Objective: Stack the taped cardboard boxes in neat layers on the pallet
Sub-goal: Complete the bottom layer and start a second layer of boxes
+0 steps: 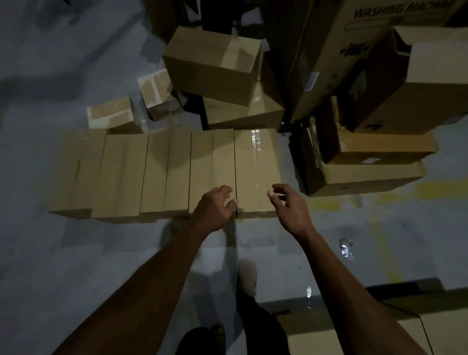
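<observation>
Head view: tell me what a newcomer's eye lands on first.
Two bare hands, left hand and right hand, reach with loose fingers over the near end of a row of taped boxes laid side by side. Upper right, a tall carton reads WASHING MACHINE.

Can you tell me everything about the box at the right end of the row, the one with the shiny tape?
The rightmost box is plain brown cardboard, long and flat-topped, lying level at the right end of a row of similar boxes. A strip of clear shiny tape runs down the middle of its top and glints at the far end. Its flaps look closed. Its left side sits tight against the next box. The left hand and right hand hang over its near end, fingers loosely spread, holding nothing. What lies under it cannot be seen.
</observation>
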